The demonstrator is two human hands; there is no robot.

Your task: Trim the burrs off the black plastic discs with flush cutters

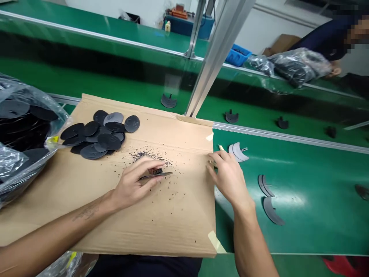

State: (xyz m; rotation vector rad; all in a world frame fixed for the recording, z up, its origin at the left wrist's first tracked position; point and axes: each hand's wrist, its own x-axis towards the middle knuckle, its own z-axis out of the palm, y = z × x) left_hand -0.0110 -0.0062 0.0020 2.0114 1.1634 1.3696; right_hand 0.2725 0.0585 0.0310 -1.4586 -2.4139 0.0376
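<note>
My left hand (133,184) is closed on a thin black oval disc (165,174), seen nearly edge-on, with a small black part on its upper side. Below it lies a cardboard sheet (184,215), strewn with tiny black bits (145,154). Over the sheet's right edge, my right hand (229,177) has its fingers drawn together around a slim tool (221,147); only its pale end shows plainly, and its kind is hidden. Just beyond those fingers rests a grey curved piece (238,151) with a small stem. A loose pile of black oval discs (109,142) covers the cardboard's far left.
A clear plastic bag (57,98) of black discs stands at left. Curved dark pieces (272,211) lie on the green surface (311,231) at right, others on the green strip behind. A metal post (219,50) rises beyond the cardboard. Another person's arm (319,36) is at upper right.
</note>
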